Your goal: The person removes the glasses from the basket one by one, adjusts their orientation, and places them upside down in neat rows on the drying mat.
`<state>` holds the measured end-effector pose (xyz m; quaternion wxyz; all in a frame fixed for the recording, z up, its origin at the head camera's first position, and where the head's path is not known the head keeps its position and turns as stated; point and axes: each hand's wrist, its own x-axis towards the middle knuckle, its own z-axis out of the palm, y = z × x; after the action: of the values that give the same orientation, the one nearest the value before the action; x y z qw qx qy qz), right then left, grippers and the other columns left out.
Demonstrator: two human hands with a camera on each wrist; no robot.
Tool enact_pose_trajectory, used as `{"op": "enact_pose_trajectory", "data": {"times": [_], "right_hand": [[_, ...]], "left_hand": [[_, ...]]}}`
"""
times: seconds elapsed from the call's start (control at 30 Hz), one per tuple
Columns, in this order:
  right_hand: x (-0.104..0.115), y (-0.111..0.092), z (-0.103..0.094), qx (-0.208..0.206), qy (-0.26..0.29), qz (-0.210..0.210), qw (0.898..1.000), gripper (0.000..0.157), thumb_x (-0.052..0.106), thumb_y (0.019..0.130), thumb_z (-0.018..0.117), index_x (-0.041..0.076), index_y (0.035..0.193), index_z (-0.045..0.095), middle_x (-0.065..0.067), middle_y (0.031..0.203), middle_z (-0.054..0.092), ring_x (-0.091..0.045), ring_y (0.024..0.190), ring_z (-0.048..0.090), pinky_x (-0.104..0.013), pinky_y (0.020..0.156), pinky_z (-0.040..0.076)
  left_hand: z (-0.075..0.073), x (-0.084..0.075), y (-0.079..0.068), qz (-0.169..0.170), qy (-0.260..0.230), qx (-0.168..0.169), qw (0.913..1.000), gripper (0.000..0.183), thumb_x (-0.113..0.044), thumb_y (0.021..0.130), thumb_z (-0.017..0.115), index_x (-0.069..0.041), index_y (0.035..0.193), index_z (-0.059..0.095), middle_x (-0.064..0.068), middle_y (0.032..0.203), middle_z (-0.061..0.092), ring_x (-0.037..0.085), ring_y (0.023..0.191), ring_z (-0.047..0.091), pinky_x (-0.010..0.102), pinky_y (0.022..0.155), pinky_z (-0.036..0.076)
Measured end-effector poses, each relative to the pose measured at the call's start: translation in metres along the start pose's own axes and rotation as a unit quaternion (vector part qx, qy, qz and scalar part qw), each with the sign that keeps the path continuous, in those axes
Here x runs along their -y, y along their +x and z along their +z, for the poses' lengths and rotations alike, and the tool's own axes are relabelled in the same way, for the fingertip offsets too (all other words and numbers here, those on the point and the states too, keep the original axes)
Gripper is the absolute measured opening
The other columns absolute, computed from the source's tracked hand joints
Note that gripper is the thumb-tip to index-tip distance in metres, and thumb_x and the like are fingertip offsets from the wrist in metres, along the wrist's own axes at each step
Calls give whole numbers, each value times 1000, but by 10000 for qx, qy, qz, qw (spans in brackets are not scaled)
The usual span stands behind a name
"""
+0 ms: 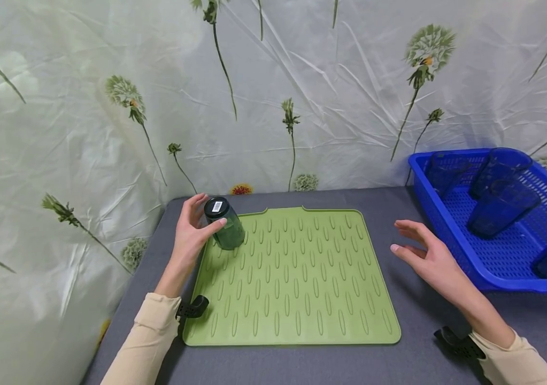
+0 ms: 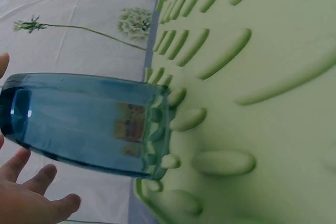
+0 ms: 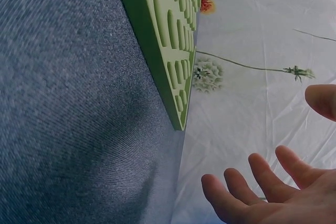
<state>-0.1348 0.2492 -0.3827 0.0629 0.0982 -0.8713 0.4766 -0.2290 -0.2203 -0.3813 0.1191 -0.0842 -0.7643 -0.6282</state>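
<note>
A dark teal drinking glass (image 1: 229,236) stands upside down on the far left corner of the green ribbed mat (image 1: 297,321), a barcode label on its upturned base. Around the upper part of this glass is my left hand (image 1: 190,227), thumb on the near side. In the left wrist view, the spread fingers (image 2: 39,179) lie apart from the glass wall, and only the thumb's tip shows beside the base. My right hand (image 1: 427,254) hovers between the mat and the blue basket, holding nothing, its fingers (image 3: 268,177) loosely spread.
The blue plastic basket (image 1: 446,243) at the right holds several more glasses (image 1: 501,208). A grey cloth (image 1: 292,366) covers the table. Behind it hangs a pale curtain (image 1: 350,117) printed with dandelions.
</note>
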Motion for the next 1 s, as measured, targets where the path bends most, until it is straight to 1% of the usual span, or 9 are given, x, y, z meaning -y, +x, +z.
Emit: {"op": "enact_pose_trajectory", "data": {"times": [0.07,0.2,0.27,0.43,0.53,0.63,0.8,0.93,1.0], "right_hand": [[0,-1,0,5,-6,12,10000,56,24,99,62,8,146,39,-17,146,42,-40,132,40,-3,87,38],[-1,-2,0,7,3,15,10000,55,24,99,62,8,146,39,-16,146,42,-39,131,40,-3,87,38],[-1,-2,-1,10,7,19,10000,55,24,99,62,8,146,39,-16,146,42,-39,131,40,-3,88,39],[0,-1,-1,49,38,47,10000,57,24,99,62,9,147,38,-16,147,41,-39,131,40,-4,87,40],[1,0,-2,71,71,62,9999,58,25,99,62,10,148,37,-16,148,40,-39,132,40,-4,87,39],[2,-1,-2,42,70,16,10000,57,24,98,63,11,148,38,-15,148,40,-38,132,39,-4,88,39],[3,-2,-1,-4,26,-72,10000,58,23,98,63,12,148,38,-13,148,41,-37,133,39,-4,90,38],[5,-2,-2,-57,-46,-137,9999,58,23,98,64,13,149,38,-12,147,41,-36,133,39,-4,91,37],[7,-2,-3,-85,-68,-164,9998,58,23,98,64,14,149,38,-12,147,41,-36,133,39,-4,91,36]], "left_hand": [[-2,-4,-1,122,82,-98,9998,75,-7,84,77,-14,148,38,5,151,39,26,141,32,53,116,19],[-6,-16,-4,281,219,-230,9991,72,-8,84,78,-14,145,42,4,149,42,21,141,32,48,117,20],[-6,-25,-7,358,295,-226,9987,71,-7,83,78,-13,144,43,6,149,42,20,141,32,48,117,20],[-2,-59,-21,640,544,-143,9964,67,-3,85,75,-3,143,43,11,148,42,22,141,33,46,117,21],[1,-71,-29,879,578,-120,9944,63,0,86,72,0,142,43,13,147,42,23,141,33,45,117,21],[5,-71,-33,1054,522,-37,9930,62,2,87,70,-2,143,44,11,147,42,22,141,33,45,117,21],[10,-66,-44,1163,576,249,9912,63,1,88,71,-9,144,44,5,148,42,19,140,35,47,115,24],[17,-70,-54,1240,581,517,9892,66,2,87,72,-13,145,44,3,148,43,19,140,35,46,115,25],[22,-73,-60,1226,556,635,9889,67,1,86,73,-15,145,44,1,149,42,17,139,35,43,115,25]]}}
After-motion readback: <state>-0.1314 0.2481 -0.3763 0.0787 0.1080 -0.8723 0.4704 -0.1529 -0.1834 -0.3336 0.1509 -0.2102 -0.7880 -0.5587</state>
